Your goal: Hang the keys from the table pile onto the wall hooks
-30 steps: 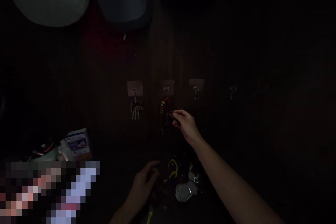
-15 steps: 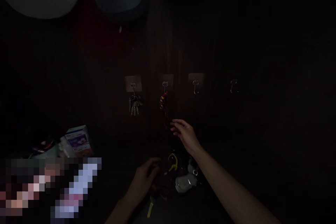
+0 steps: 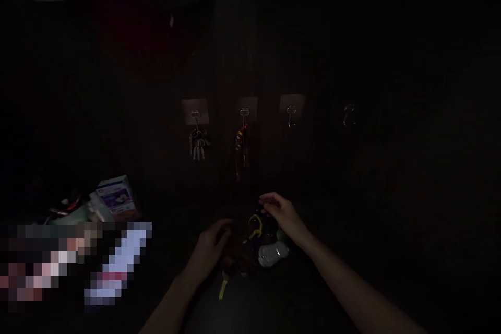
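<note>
The scene is very dark. My right hand [image 3: 282,214] hovers over a small heap of keys and key fobs [image 3: 258,242] on a dark surface, fingers curled down toward a yellow loop [image 3: 255,225]. My left hand [image 3: 211,250] rests at the left side of the heap, fingers bent; what it holds, if anything, is hidden. A pale oval fob [image 3: 272,254] lies at the heap's right. On the dark wall behind, a row of hooks: the first hook bears a bunch of keys [image 3: 198,143], the second a red and yellow lanyard [image 3: 240,143], the third hook [image 3: 291,114] is bare.
A fourth hook [image 3: 348,115] is faintly visible further right. A small printed box [image 3: 117,198] stands at the left among other dim items, above a blurred-out patch. A yellow tag [image 3: 223,288] lies in front of the heap. Pale rounded shapes show at the top left.
My right hand has let go of the lanyard at the second hook and dropped down to the heap of keys. The view has tilted downward. My left hand stayed by the heap.
</note>
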Demonstrator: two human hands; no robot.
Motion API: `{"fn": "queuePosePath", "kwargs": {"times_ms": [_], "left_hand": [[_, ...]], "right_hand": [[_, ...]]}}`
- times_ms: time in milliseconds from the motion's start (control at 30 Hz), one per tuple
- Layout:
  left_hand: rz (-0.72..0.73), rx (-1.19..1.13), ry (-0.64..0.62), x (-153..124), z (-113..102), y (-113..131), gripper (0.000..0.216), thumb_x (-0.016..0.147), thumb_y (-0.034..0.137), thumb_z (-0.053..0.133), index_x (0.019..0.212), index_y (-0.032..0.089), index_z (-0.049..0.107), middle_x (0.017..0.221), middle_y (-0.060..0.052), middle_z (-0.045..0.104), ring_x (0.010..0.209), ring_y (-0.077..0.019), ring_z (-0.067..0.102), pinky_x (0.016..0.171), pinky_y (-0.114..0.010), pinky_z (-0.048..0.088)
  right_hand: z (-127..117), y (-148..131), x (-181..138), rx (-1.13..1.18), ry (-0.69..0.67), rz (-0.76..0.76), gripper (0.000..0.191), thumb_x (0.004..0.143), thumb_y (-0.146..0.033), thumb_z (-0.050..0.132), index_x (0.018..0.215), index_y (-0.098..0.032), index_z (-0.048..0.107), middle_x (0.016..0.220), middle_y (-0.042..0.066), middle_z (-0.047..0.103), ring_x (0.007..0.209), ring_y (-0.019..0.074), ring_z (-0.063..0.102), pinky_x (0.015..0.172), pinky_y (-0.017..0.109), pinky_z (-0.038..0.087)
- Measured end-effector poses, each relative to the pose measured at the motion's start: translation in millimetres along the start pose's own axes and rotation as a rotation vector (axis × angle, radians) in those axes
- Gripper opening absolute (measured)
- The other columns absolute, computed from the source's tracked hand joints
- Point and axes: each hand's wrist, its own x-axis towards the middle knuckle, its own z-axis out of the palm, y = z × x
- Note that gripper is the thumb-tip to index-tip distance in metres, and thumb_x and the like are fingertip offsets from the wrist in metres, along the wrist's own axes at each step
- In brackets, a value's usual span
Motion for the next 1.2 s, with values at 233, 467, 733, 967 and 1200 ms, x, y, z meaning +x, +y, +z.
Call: {"fn": "queuePosePath", "kwargs": {"times_ms": [233, 467, 733, 967, 1200], "left_hand": [[0.013, 0.008, 0.013, -0.9, 0.8, -0.5, 0.029, 0.083, 0.03, 0.046, 0.108, 0.024, 0.06, 0.099, -0.002, 0.069, 0.093, -0.0184, 0.063, 0.084, -0.029, 0.047], [0.01, 0.01, 0.007, -0.9, 0.6, 1.4, 0.029, 0.083, 0.029, 0.047, 0.108, 0.023, 0.06, 0.098, -0.003, 0.069, 0.092, -0.0188, 0.064, 0.083, -0.029, 0.048], [0.027, -0.001, 0.001, -1.2, 2.0, -1.6, 0.029, 0.084, 0.027, 0.047, 0.109, 0.023, 0.06, 0.103, -0.002, 0.069, 0.096, -0.0177, 0.063, 0.084, -0.028, 0.047], [0.014, -0.065, 0.002, -1.6, 3.0, 4.6, 0.03, 0.082, 0.023, 0.048, 0.108, 0.023, 0.062, 0.108, -0.003, 0.068, 0.101, -0.0185, 0.062, 0.089, -0.03, 0.046], [-0.051, -0.222, -0.041, -2.6, 1.4, 19.5, 0.035, 0.082, 0.025, 0.05, 0.116, 0.022, 0.058, 0.116, -0.004, 0.065, 0.106, -0.0201, 0.059, 0.094, -0.033, 0.044]], "right_hand": [[-3.5, 16.2, -12.5, -0.396, -0.055, -0.191, 0.019, 0.081, -0.024, 0.049, 0.095, -0.024, 0.061, 0.097, 0.002, 0.067, 0.093, 0.0186, 0.061, 0.083, 0.035, 0.045], [1.9, 16.4, -21.1, -0.915, -0.087, -0.245, 0.02, 0.084, -0.036, 0.051, 0.085, -0.023, 0.065, 0.091, 0.005, 0.068, 0.092, 0.0237, 0.058, 0.082, 0.039, 0.037], [8.6, 10.2, -25.1, -0.974, -0.132, -0.283, 0.018, 0.084, -0.032, 0.052, 0.076, -0.022, 0.065, 0.086, 0.004, 0.068, 0.089, 0.0235, 0.055, 0.08, 0.038, 0.035], [17.3, 0.0, -31.1, -0.543, -0.196, -0.213, 0.02, 0.086, -0.035, 0.047, 0.079, -0.023, 0.063, 0.081, 0.001, 0.067, 0.077, 0.0192, 0.06, 0.073, 0.032, 0.041], [23.0, -2.8, -30.7, -0.108, -0.166, -0.069, 0.022, 0.077, -0.043, 0.059, 0.077, -0.022, 0.064, 0.072, -0.002, 0.064, 0.071, 0.0169, 0.058, 0.066, 0.027, 0.041]]}}
